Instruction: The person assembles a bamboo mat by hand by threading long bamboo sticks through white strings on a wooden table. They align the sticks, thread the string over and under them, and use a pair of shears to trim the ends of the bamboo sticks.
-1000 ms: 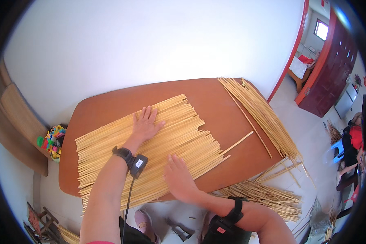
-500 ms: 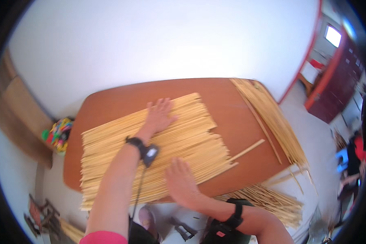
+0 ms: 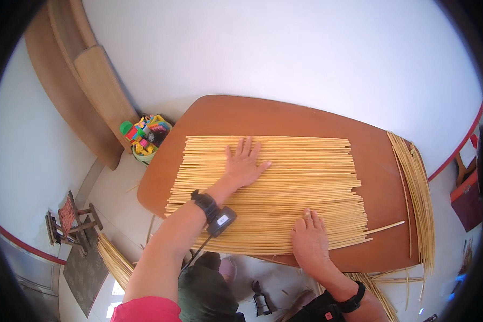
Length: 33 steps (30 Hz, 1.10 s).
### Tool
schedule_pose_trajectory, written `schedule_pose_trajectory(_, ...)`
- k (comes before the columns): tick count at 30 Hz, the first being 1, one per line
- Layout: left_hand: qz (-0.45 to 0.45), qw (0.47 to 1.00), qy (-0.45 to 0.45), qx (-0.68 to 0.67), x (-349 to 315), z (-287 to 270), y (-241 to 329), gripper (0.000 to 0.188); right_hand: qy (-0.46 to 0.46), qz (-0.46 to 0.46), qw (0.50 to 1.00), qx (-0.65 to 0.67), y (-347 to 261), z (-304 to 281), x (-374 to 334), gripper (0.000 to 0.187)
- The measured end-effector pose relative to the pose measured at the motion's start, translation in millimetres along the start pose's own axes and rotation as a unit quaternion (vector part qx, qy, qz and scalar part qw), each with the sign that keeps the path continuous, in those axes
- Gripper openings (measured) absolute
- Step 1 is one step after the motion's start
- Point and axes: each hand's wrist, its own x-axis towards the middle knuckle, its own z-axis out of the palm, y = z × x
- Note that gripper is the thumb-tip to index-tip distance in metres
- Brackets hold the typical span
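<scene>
A broad layer of straw-coloured stalks lies side by side on the brown table, their ends slightly uneven. On its upper left part my left hand rests flat with fingers spread. My right hand lies over the near edge of the layer, right of the middle, fingers stretched forward and holding nothing. One longer stalk juts out beyond the layer's right side. A black band with a small device is on my left wrist, and another black band is on my right.
A bundle of stalks lies along the table's right end. More stalks are below the near right edge, and others at the lower left. A tub of colourful toys, wooden boards and a small folding stool stand left.
The view has swung left, so the table sits further right and level. My left hand has shifted left across the stalks. My right hand, blurred before, now rests on the near edge.
</scene>
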Motion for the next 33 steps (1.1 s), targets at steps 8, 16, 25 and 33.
schedule_pose_trajectory(8, 0.008, 0.997, 0.061, 0.036, 21, 12, -43, 0.078, 0.006, -0.005, 1.000, -0.011, 0, 2, 2, 0.027)
schedule_pose_trajectory(16, 0.061, 0.996, 0.062, 0.011, 36, 8, -61, 0.076, 0.041, -0.004, 0.999, -0.013, -8, 2, 12, 0.026)
schedule_pose_trajectory(25, 0.099, 0.883, 0.138, -0.437, -197, -108, -9, 0.042, 0.200, -0.038, 0.918, 0.340, -25, -72, -20, 0.010)
schedule_pose_trajectory(33, 0.047, 0.677, 0.002, -0.735, -411, -92, 65, 0.073, -0.048, -0.154, 0.661, 0.733, -84, -91, -112, 0.007)
